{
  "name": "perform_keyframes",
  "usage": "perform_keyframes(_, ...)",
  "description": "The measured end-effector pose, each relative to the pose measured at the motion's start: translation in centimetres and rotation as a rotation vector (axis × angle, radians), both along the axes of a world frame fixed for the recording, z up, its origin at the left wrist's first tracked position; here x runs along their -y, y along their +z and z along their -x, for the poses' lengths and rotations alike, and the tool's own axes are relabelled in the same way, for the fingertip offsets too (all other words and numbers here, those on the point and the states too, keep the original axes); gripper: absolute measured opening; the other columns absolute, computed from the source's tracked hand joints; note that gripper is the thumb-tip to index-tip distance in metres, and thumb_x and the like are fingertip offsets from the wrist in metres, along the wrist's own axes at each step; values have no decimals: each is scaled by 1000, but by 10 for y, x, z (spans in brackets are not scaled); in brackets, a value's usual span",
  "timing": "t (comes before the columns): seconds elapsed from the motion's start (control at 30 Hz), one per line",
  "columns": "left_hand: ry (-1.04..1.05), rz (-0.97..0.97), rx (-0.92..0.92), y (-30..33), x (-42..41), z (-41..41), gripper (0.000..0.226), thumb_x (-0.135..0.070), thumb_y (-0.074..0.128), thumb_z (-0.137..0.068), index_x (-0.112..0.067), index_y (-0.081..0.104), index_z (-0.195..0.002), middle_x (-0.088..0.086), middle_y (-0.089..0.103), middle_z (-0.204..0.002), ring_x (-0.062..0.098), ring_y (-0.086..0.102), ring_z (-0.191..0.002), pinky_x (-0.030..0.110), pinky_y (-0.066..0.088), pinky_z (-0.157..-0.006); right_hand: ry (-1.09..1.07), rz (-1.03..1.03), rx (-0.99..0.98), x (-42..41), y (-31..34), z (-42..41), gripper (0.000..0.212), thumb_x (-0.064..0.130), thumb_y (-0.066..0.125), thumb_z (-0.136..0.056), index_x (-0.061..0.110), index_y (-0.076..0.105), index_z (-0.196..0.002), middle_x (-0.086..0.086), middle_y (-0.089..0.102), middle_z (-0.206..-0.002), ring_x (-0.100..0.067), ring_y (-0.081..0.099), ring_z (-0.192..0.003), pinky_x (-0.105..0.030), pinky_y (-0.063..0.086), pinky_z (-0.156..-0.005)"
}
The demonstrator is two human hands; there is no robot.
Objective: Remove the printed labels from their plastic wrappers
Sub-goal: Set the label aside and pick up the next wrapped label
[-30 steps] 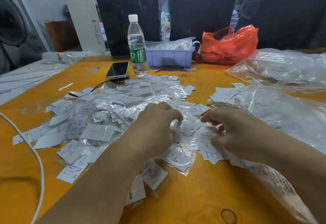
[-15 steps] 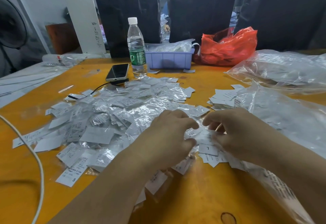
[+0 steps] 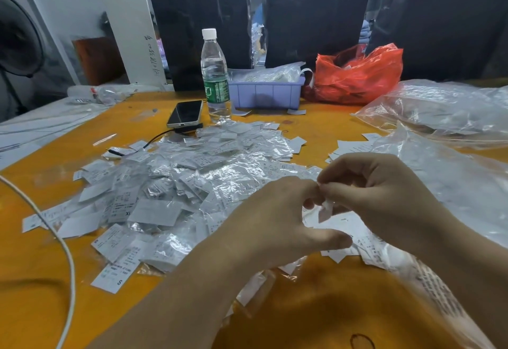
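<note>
Label (image 3: 325, 210) pinched between both hands (image 3: 324, 200).

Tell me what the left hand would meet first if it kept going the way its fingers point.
Most likely the right hand: the left hand points right toward it, fingertips nearly touching around a small wrapped label. Depth is unclear.

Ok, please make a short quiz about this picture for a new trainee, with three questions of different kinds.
1. True or false: the water bottle lies on its side.
2. What stands right of the bottle? A) fan B) purple tray C) phone
3. Fill in: both hands, the left hand and the right hand, pinch one small ____ above the pile of labels.

Key: 1 false, it stands upright. 2 B. 3 wrapper.
</note>
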State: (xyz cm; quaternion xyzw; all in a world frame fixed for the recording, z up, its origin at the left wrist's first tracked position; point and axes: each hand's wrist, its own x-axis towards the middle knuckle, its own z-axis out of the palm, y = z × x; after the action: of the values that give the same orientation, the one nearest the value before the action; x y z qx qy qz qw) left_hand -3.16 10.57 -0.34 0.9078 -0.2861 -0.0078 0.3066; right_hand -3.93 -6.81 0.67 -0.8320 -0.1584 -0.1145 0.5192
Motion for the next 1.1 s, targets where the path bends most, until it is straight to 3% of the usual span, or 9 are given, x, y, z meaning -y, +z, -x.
perform_keyframes(0.17,45,74,-13,0,2,0,29,-54,59,-88,-28,64,-101,-14,62,-94,4,61,-83,34,56,-72,105,-35,-119,0,4,0,10,7,63,-90,10,73,-88,-5,75,-83,-23,73,-82,-38,59,-76)
perform_keyframes(0.27,79,116,-10,2,0,0,22,-38,53,-95,-21,65,-88,-4,64,-81,15,63,-71,43,56,-64,116,-29,-157,1,6,1,12,7,61,-91,11,72,-93,-5,75,-85,-23,72,-84,-33,58,-75)
perform_keyframes(0.4,100,193,-1,3,-1,1,24,-32,52,-96,-24,59,-74,-5,56,-67,16,55,-60,39,45,-54,56,155,-28,0,11,4,10,14,66,-89,20,73,-93,4,73,-85,-15,68,-82,-39,56,-77)
perform_keyframes(0.5,112,208,12,4,-2,1,26,-29,52,-96,-27,55,-70,-7,49,-60,9,42,-53,29,34,-51,60,259,9,-4,17,7,15,12,67,-88,25,72,-93,11,71,-84,-8,66,-81,-29,53,-70)
perform_keyframes(0.63,115,234,20,6,-2,0,20,-27,50,-98,-25,61,-81,-5,62,-73,16,56,-64,39,46,-59,11,438,59,-5,23,6,30,6,65,-89,27,66,-111,20,64,-102,-1,62,-94,-22,53,-80)
perform_keyframes(0.7,104,239,18,7,-1,1,18,-26,48,-99,-26,64,-89,-4,65,-78,18,60,-69,43,51,-65,11,545,86,-7,26,5,33,10,65,-90,28,62,-118,17,62,-109,-3,60,-97,-19,51,-82)
perform_keyframes(0.83,89,233,19,6,0,2,17,-24,49,-99,-30,64,-104,-5,67,-80,12,61,-70,40,54,-65,-30,614,268,-16,29,4,26,8,66,-89,22,67,-111,13,61,-98,-7,59,-91,-27,51,-78)
perform_keyframes(1.0,131,200,25,5,1,2,19,-21,44,-98,-32,58,-92,-7,67,-77,-3,58,-62,25,43,-54,-11,601,457,-21,33,9,27,12,67,-89,14,66,-116,4,66,-101,-12,63,-88,-31,57,-73)
perform_keyframes(1.1,125,190,42,4,2,2,20,-20,45,-98,-31,57,-86,-7,67,-74,1,57,-56,23,41,-50,19,686,589,-20,35,12,22,4,66,-87,5,68,-108,-7,68,-96,-21,64,-85,-36,56,-68)
